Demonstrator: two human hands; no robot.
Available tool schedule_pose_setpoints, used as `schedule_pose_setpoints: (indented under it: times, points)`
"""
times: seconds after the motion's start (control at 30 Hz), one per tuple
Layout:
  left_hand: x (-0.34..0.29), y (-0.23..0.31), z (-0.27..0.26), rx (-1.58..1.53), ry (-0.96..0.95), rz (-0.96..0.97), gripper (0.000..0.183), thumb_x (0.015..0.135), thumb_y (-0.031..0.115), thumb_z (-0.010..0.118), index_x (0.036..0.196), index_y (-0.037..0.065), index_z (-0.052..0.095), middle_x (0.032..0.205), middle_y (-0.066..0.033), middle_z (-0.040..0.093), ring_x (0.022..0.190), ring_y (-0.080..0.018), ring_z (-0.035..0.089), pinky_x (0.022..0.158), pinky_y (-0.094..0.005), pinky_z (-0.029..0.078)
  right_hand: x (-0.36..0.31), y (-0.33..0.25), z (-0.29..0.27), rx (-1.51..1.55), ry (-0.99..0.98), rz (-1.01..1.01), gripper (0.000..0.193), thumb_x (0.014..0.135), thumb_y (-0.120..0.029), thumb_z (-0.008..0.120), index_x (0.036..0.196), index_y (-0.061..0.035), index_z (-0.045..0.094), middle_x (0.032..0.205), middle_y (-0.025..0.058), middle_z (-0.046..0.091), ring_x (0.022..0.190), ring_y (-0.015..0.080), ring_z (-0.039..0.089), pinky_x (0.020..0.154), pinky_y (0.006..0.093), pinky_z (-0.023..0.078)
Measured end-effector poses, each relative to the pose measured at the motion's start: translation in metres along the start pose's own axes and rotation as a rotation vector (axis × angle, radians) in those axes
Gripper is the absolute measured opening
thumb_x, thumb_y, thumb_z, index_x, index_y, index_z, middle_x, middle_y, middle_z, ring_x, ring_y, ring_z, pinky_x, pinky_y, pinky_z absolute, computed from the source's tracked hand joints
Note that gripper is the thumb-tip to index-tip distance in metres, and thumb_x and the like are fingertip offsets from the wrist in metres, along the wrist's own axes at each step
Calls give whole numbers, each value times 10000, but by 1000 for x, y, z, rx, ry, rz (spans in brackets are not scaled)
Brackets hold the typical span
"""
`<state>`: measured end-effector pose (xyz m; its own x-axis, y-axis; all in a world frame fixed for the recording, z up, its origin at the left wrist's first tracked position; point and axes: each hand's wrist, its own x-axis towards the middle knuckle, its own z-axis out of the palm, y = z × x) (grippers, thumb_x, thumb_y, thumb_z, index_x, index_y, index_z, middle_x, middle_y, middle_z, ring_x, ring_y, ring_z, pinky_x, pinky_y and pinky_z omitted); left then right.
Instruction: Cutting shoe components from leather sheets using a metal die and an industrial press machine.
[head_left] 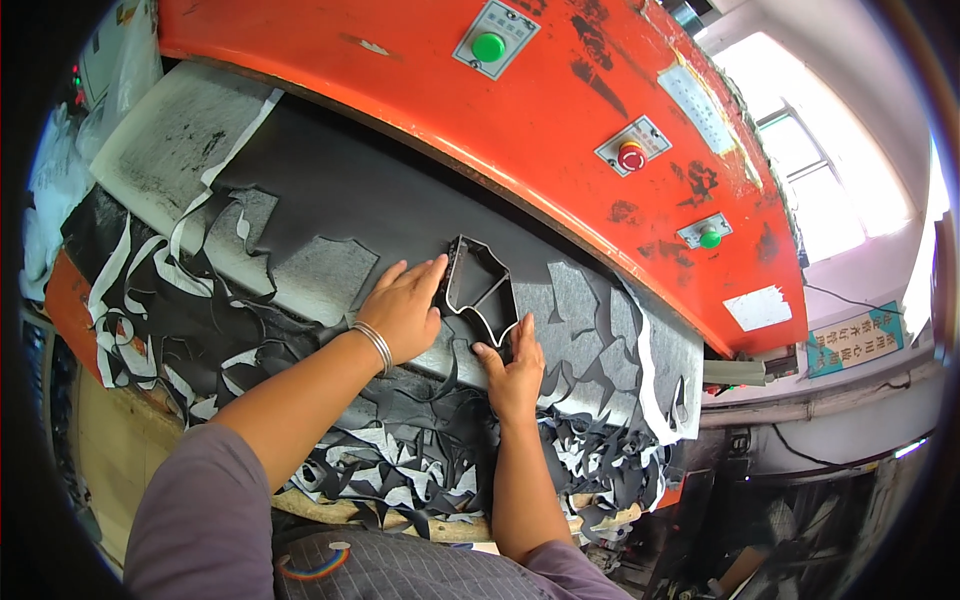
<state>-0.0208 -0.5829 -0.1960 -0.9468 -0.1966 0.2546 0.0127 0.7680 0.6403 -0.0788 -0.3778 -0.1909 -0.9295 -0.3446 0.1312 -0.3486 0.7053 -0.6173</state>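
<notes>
Orange press, black leather-like sheet, and two hands around a metal cutting die.

Beneath the press's slanting front, a pale grey board bears the sheet, whose near edge is ragged with cut-outs; a heap of black-and-white offcuts lines the board's near side. The left hand lies palm down, fingers extended and slightly parted, their tips at the die's left wall. The right hand has thumb and fingers apart at the die's near corner; whether they pinch it, I cannot tell. The angular, open-framed die, with one crossbar, sits between the hands at the sheet's ragged edge. Silvery bangles circle the left wrist. On the press are a red button and two green buttons.
</notes>
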Motion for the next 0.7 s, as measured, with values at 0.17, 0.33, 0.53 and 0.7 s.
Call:
schedule_pose_setpoints:
  times: [0.17, 0.33, 0.53, 0.7]
  points:
    - [6, 3, -2, 8, -17, 20, 701, 814, 113, 527, 1436, -35, 240, 1344, -166, 522, 1311, -270, 421, 1145, -428, 219, 7, 7, -9, -69, -33, -109, 904, 767, -364, 748, 1419, 69, 295, 1280, 229, 541, 1218, 315, 502, 1092, 465, 252]
    - [11, 3, -6, 31, 14, 27, 652, 807, 112, 485, 1415, -40, 302, 1371, -210, 475, 1300, -273, 437, 1147, -412, 228, 20, 14, -11, -78, -64, -205, 856, 787, -332, 731, 1408, 76, 307, 1302, 232, 521, 1233, 339, 482, 1088, 467, 254]
    - [12, 10, -6, 89, -16, 23, 632, 809, 115, 466, 1406, -38, 324, 1364, -214, 482, 1300, -276, 435, 1145, -413, 232, 17, 11, -16, -85, -70, -160, 846, 783, -339, 733, 1386, 97, 330, 1307, 251, 513, 1249, 349, 468, 1082, 472, 264]
    - [18, 25, 2, 86, -38, 17, 642, 791, 102, 459, 1406, -30, 328, 1363, -204, 490, 1299, -280, 437, 1140, -421, 237, 17, 33, -21, -82, -54, -181, 851, 771, -364, 739, 1373, 95, 351, 1309, 256, 512, 1254, 356, 464, 1074, 491, 276]
